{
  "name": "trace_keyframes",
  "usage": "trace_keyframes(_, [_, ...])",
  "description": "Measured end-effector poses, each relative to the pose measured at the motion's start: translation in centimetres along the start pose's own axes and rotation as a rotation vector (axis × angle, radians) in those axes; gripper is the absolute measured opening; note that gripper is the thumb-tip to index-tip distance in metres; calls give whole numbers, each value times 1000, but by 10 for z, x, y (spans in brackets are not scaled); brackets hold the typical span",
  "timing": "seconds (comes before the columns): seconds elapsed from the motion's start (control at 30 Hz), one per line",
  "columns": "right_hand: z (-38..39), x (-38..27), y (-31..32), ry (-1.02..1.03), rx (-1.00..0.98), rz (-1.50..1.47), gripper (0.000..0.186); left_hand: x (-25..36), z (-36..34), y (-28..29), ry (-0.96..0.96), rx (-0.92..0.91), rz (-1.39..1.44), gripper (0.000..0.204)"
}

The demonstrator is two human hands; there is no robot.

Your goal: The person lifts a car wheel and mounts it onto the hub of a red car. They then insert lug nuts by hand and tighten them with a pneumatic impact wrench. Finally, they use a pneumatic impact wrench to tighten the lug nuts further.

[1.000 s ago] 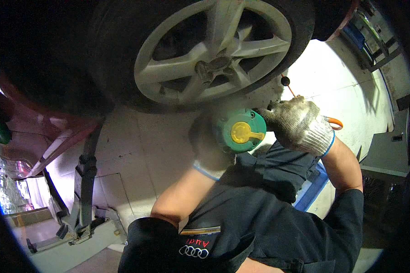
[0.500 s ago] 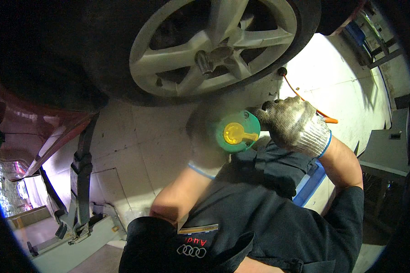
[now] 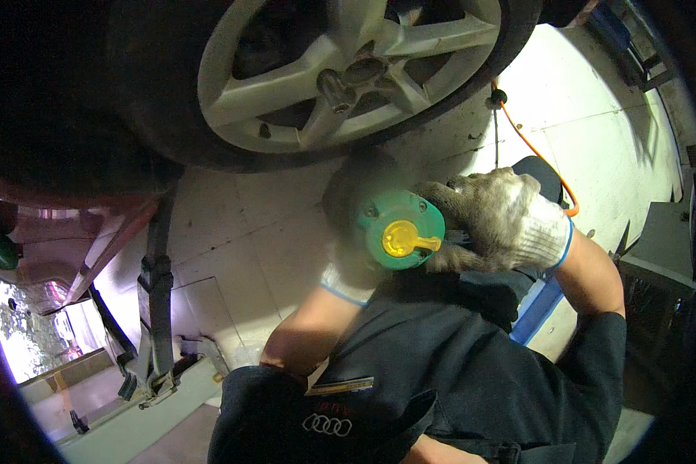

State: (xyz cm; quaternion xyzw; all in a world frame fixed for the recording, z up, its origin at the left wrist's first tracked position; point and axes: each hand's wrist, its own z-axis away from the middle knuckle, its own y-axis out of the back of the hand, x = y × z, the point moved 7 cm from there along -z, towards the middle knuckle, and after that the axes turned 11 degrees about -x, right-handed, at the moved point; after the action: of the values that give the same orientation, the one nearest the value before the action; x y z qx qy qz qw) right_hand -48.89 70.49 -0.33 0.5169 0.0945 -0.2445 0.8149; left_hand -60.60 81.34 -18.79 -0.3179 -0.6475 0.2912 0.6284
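A green air tool (image 3: 390, 216) with a yellow lever (image 3: 404, 240) is held low, just below the car wheel (image 3: 255, 100). My left hand (image 3: 346, 274), in a pale knit glove, is at the tool's left side; its fingers are blurred and hidden. My right hand (image 3: 510, 220), gloved and soiled, has its fingers curled onto the tool's right side, with one finger along its lower edge. On the silver five-spoke rim, a metal cylinder like a socket (image 3: 334, 90) sticks out beside the hub. An orange hose (image 3: 532, 151) runs over the floor beyond my right hand.
Red bodywork (image 3: 62, 240) is at left, beside a black lift arm (image 3: 156, 325) and grey metal frame (image 3: 143, 417). A grey metal stand (image 3: 657, 240) is at right. A blue edged object (image 3: 537, 309) lies beside my dark-clothed body on the tiled floor (image 3: 209, 224).
The wheel has moved up and slightly left in the picture. More of my right hand's lower finger now shows round the tool, whose yellow lever has shifted slightly down.
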Motion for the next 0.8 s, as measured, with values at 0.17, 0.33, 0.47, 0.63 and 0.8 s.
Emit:
trace_keyframes(0.17, [-16, 24, -21, 38, -187, -457, 74, 5, 2, -13, 50, 77, -397, 42])
trace_keyframes(0.33, [-27, 31, -45, 52, -316, -544, 85, 17, 0, -23, -77, 0, -316, 30])
trace_keyframes(0.47, [-31, 27, -46, 135, -293, -579, 89, 15, -1, -16, -52, -5, -236, 28])
trace_keyframes(0.63, [-31, 29, -51, 144, -349, -566, 93, 14, -5, -21, -21, -33, -185, 25])
trace_keyframes(0.8, [-28, 25, -50, 187, -328, -671, 98, 14, -8, -26, 4, -16, -258, 23])
